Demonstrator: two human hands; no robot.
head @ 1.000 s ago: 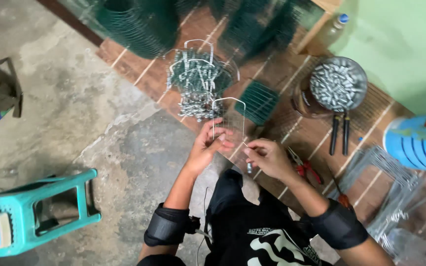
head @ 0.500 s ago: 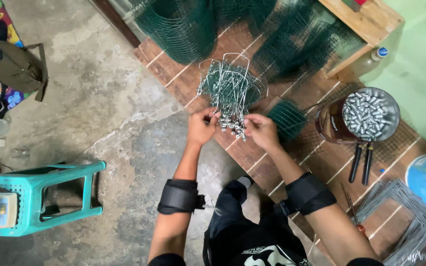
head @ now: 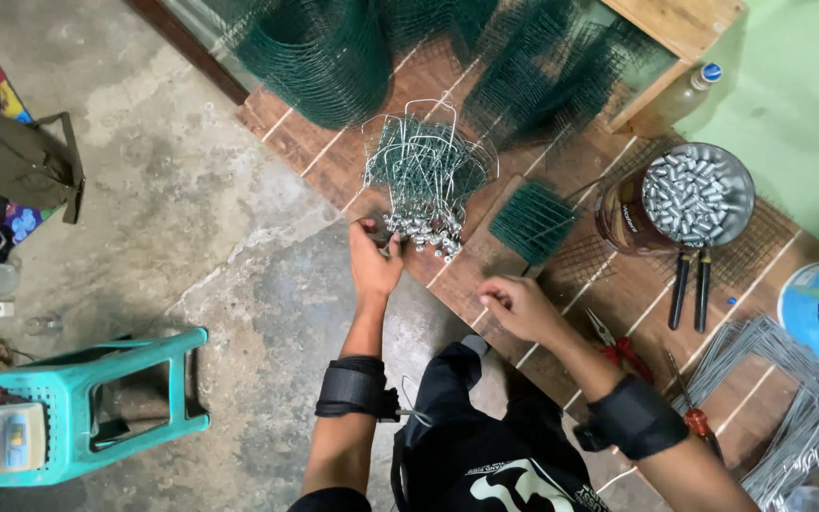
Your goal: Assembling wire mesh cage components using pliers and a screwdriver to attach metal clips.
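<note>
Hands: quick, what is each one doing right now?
Left hand: fingers closed on the edge of the wire bundle with metal weights.
Right hand: fingers curled shut; whether it pinches anything cannot be told.

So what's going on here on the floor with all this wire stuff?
A person sits over a brown tiled strip of floor. The left hand reaches to the lower edge of a heap of bent grey wire pieces with small metal weights. The right hand is closed, fingers pinched, apart from the heap. A round metal pan of silvery slugs and dark-handled pliers lie to the right.
</note>
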